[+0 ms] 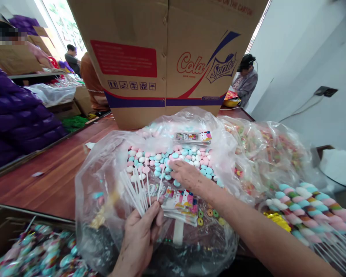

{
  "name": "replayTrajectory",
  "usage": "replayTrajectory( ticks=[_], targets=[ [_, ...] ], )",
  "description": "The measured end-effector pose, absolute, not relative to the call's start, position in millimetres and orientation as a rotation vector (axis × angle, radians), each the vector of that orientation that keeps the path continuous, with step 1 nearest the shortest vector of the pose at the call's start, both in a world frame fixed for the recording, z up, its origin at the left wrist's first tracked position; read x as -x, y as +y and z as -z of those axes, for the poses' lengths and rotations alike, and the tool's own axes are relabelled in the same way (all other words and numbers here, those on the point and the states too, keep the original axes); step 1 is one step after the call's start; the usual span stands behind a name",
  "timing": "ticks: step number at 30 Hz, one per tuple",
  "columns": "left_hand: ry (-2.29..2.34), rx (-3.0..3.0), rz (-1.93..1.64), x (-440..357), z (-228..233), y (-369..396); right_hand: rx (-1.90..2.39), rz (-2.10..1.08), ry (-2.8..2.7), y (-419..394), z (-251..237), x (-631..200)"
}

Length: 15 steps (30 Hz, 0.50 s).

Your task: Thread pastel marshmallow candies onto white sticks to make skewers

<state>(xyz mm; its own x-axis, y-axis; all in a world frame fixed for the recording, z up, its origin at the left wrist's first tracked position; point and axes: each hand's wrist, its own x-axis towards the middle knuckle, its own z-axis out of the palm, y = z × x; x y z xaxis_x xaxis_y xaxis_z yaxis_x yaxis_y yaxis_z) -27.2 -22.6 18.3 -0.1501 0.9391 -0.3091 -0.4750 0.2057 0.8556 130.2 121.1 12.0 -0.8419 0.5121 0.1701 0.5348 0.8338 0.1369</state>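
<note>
My left hand grips a fan of lollipops by their white sticks, the pastel heads pointing away from me. My right hand reaches into an open clear plastic bag and rests its fingers on a heap of pink, blue and white lollipop heads. Small printed paper cards lie in a stack just below my right wrist, with a few ring-shaped candies beside them. Another printed card pack lies at the far side of the heap.
A large Cola/Sprite carton stands right behind the bag. Twisted pastel marshmallow sticks lie at the right beside another clear candy bag. A box of wrapped lollipops sits at bottom left. Purple bags pile at left. Other people work further back.
</note>
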Motion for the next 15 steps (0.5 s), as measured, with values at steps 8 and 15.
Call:
replayTrajectory(
  ticks=[8, 15],
  targets=[
    [1.093, -0.558, -1.313, 20, -18, -16, 1.22, 0.018, -3.006, 116, -45, -151],
    [1.1, -0.552, -1.318, 22, -18, -12, 1.483, 0.068, -2.999, 119, -70, -161]
  ],
)
